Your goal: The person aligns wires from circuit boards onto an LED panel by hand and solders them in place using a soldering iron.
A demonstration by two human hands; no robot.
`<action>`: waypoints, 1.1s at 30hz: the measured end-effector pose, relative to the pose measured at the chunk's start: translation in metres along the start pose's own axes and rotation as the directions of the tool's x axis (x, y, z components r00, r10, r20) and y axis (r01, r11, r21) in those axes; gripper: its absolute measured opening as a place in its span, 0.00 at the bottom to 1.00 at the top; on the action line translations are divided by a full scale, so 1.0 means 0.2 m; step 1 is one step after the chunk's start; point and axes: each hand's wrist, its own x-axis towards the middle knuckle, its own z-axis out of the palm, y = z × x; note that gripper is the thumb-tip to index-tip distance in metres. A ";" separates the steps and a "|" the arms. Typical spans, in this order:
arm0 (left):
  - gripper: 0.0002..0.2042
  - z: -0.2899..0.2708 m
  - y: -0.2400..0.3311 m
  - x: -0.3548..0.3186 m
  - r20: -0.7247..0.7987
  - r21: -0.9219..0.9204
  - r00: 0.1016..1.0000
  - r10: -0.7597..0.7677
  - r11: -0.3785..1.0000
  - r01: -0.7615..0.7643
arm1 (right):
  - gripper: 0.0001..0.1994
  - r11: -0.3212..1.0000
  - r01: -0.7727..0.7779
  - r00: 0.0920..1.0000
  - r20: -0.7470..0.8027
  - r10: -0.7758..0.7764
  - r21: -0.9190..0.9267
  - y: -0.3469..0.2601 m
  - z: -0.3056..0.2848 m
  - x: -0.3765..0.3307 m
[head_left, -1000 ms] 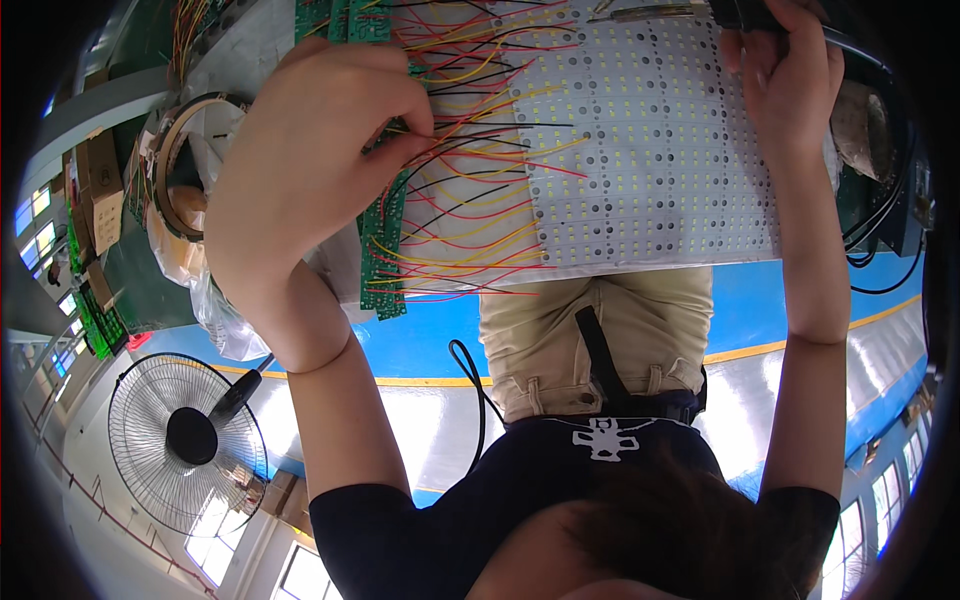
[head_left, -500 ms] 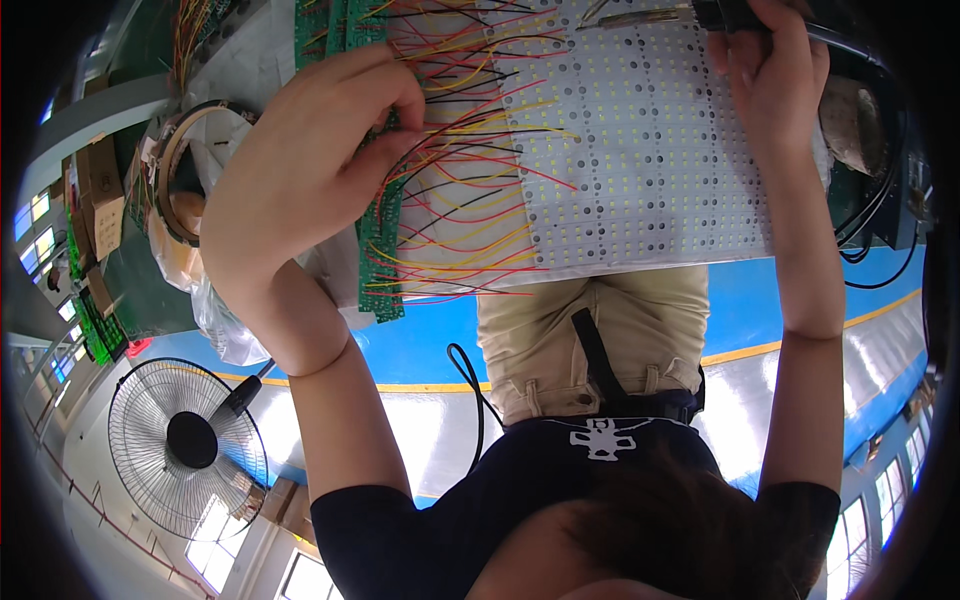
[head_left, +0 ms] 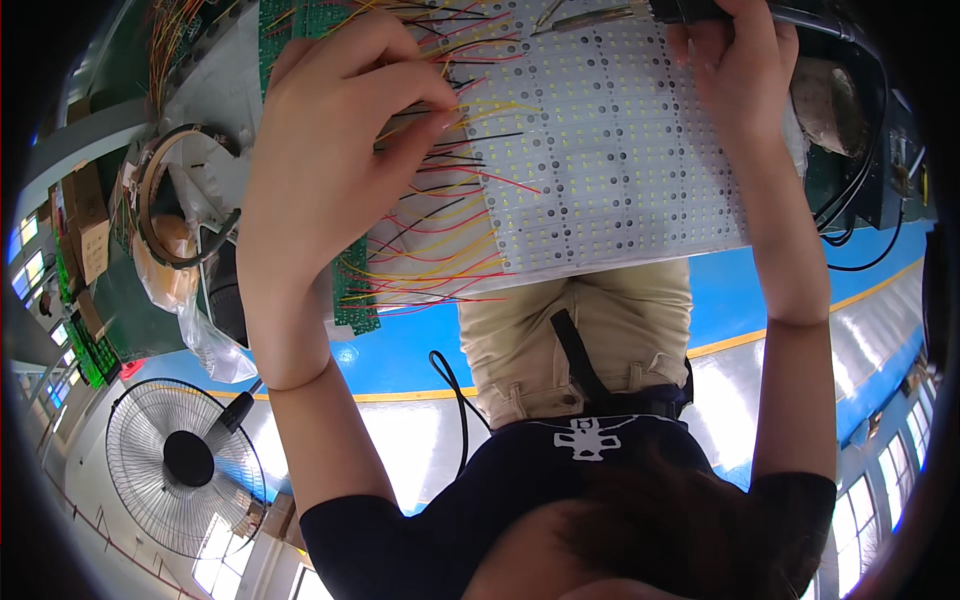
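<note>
A white panel (head_left: pixel 640 190) dotted with small yellowish LEDs and dark round holes lies in front of me. Thin red, yellow and black wires (head_left: pixel 430 262) reach over its left side from a strip of green circuit boards (head_left: pixel 355 290). Above these boards my left hand (head_left: pixel 345 150) is closed, thumb and index finger pinching yellow wire near the panel's left edge. My right hand (head_left: pixel 745 85), at the panel's upper right, grips a black-handled tool (head_left: pixel 685 10) with metal prongs pointing left over the panel. The fingers partly hide its handle.
Left of the boards are a round ring-shaped frame (head_left: pixel 150 200) and a clear plastic bag (head_left: pixel 210 345). A brownish rounded block (head_left: pixel 828 105) and black cables (head_left: pixel 870 185) sit at the right. A standing fan (head_left: pixel 188 460) is at lower left, near cardboard boxes.
My left hand has moved slightly right relative to the boards and wires, toward the panel. The whole view has shifted a little; my right hand still holds the tool over the panel.
</note>
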 end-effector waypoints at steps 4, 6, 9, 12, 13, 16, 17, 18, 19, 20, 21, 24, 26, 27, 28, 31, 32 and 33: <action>0.08 0.07 -0.01 -0.01 -0.110 -0.029 0.994 -0.018 0.999 0.015 | 0.10 0.998 -0.027 0.998 -0.056 0.030 0.049 0.01 -0.01 0.00; 0.07 0.09 0.01 -0.01 -0.157 0.052 0.988 -0.009 0.998 0.017 | 0.10 1.000 -0.011 0.998 -0.057 0.011 -0.013 -0.01 0.03 -0.02; 0.06 0.12 0.02 -0.01 -0.208 0.022 0.977 -0.046 0.998 0.052 | 0.11 0.998 0.000 0.998 -0.062 -0.004 -0.064 -0.04 0.04 -0.03; 0.06 0.15 0.03 0.00 -0.232 -0.005 0.969 -0.084 0.996 0.085 | 0.12 0.999 -0.048 0.994 -0.101 0.046 -0.019 -0.10 0.10 -0.04; 0.06 0.16 0.03 0.00 -0.238 -0.012 0.967 -0.091 0.996 0.091 | 0.14 0.996 -0.087 0.986 -0.140 0.089 0.024 -0.11 0.11 -0.04; 0.07 0.18 0.02 0.01 -0.256 0.045 0.966 0.011 0.999 0.000 | 0.18 0.991 0.064 0.997 -0.036 -0.069 -0.121 -0.05 -0.01 0.02; 0.07 0.18 0.01 0.01 -0.262 0.050 0.965 0.030 0.999 -0.017 | 0.18 0.990 0.064 0.997 -0.029 -0.068 -0.128 -0.06 -0.03 0.02; 0.07 0.19 0.01 0.02 -0.266 0.055 0.963 0.048 0.998 -0.035 | 0.21 0.999 0.029 0.999 -0.015 -0.029 -0.014 -0.07 -0.05 0.04; 0.07 0.19 0.01 0.02 -0.272 0.049 0.961 0.044 0.998 -0.032 | 0.23 0.995 -0.009 1.000 0.002 0.009 0.098 -0.09 -0.06 0.05; 0.07 0.18 0.02 0.02 -0.257 0.061 0.966 0.029 0.998 -0.014 | 0.23 0.995 -0.012 1.000 0.006 0.012 0.095 -0.12 -0.06 0.05; 0.07 0.18 0.03 0.02 -0.242 0.074 0.970 0.014 0.997 0.004 | 0.24 0.997 -0.068 0.997 0.034 0.067 0.032 -0.15 -0.06 0.05; 0.07 0.19 0.05 0.01 -0.284 -0.032 0.957 -0.062 0.998 0.055 | 0.26 0.985 -0.112 0.994 0.003 0.113 -0.134 -0.20 -0.04 -0.01; 0.07 0.17 0.08 0.01 -0.294 -0.011 0.954 -0.065 0.998 0.064 | 0.22 0.991 -0.050 0.995 0.082 0.061 -0.121 -0.18 -0.04 -0.06; 0.07 0.17 0.09 0.02 -0.301 0.013 0.952 -0.064 0.997 0.072 | 0.16 0.989 -0.149 0.988 -0.045 0.148 -0.025 -0.25 0.06 -0.09; 0.07 0.17 0.08 0.02 -0.305 0.009 0.950 -0.069 0.997 0.075 | 0.16 0.988 -0.150 0.988 -0.040 0.149 -0.030 -0.20 0.03 -0.08; 0.07 0.17 0.08 0.01 -0.298 -0.031 0.954 -0.043 0.999 0.036 | 0.12 0.993 0.115 0.978 0.177 -0.114 0.005 -0.07 -0.07 -0.06; 0.07 0.17 0.08 0.01 -0.272 -0.066 0.960 -0.067 0.996 0.051 | 0.12 0.994 0.111 0.978 0.175 -0.110 0.005 -0.02 -0.06 -0.06; 0.07 0.17 0.09 0.02 -0.248 -0.105 0.965 -0.088 0.992 0.063 | 0.12 0.781 -0.074 0.982 0.180 -0.050 0.620 0.05 -0.05 -0.06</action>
